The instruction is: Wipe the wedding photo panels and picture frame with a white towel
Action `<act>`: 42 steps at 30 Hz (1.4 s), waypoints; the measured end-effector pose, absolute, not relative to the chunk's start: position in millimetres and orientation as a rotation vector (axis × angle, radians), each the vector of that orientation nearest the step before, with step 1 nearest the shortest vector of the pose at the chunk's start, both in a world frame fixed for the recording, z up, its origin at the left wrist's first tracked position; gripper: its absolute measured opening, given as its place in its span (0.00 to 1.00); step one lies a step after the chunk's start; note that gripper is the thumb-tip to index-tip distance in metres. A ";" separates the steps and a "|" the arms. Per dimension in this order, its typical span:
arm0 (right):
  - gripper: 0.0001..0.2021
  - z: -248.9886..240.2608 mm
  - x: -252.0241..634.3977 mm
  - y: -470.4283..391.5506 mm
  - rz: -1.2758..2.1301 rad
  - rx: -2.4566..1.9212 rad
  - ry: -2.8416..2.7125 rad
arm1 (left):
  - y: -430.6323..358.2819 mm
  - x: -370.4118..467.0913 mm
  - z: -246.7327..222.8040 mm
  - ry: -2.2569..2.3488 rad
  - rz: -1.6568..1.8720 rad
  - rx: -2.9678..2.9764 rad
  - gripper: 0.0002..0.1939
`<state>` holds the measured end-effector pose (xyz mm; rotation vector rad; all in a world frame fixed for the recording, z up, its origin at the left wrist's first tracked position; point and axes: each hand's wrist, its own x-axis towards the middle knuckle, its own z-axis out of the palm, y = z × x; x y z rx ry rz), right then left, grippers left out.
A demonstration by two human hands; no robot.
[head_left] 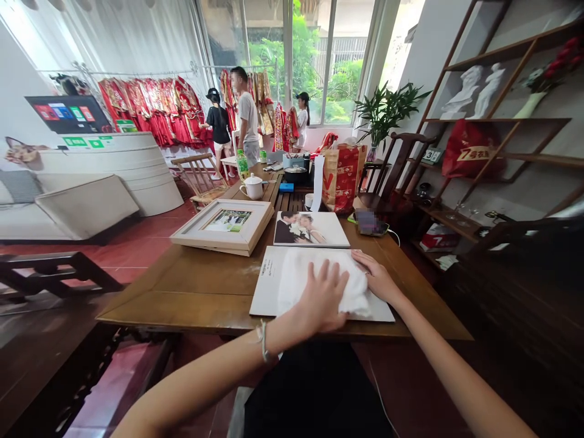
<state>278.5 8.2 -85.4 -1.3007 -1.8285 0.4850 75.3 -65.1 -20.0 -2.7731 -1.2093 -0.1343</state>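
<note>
A flat white panel (263, 291) with small dark print at its upper left lies at the table's near edge. Spread over its middle and right is a crumpled white cloth (288, 283). My left hand (322, 297) lies flat on the cloth with its fingers spread, a pale bracelet on that wrist. At the panel's upper right, my right hand (376, 277) rests with fingers stretched along the edge, touching the cloth's side. Just beyond the panel lies a wedding photo print (323, 230). To its left sits a pale framed photo (223, 225), seemingly stacked on another frame.
On the wooden table (182, 289) stand a white lidded cup (252, 187), a red-and-tan paper bag (344, 176) and a phone (370, 223) with a cable. Several people stand near red garments (155, 109) at the back. Shelves (506, 118) line the right wall.
</note>
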 end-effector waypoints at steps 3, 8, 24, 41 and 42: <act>0.19 -85.1 277.2 7.4 0.461 -1.320 -1.824 | -103.1 66.0 -19.0 -1.101 -0.137 -2.857 0.42; 0.18 -85.0 277.3 8.3 0.431 -1.333 -1.833 | -106.4 55.8 -11.2 -1.111 -0.078 -2.913 0.39; 0.19 -86.5 280.8 13.1 0.524 -1.271 -1.802 | -69.3 87.4 -22.9 -1.328 -0.122 -2.707 0.41; 0.20 -87.3 284.7 14.4 0.565 -1.212 -1.794 | -10.1 112.0 -17.6 -1.518 -0.135 -2.644 0.36; 0.19 -88.7 285.5 15.1 0.565 -1.212 -1.793 | -9.1 115.3 -19.1 -1.521 -0.136 -2.639 0.36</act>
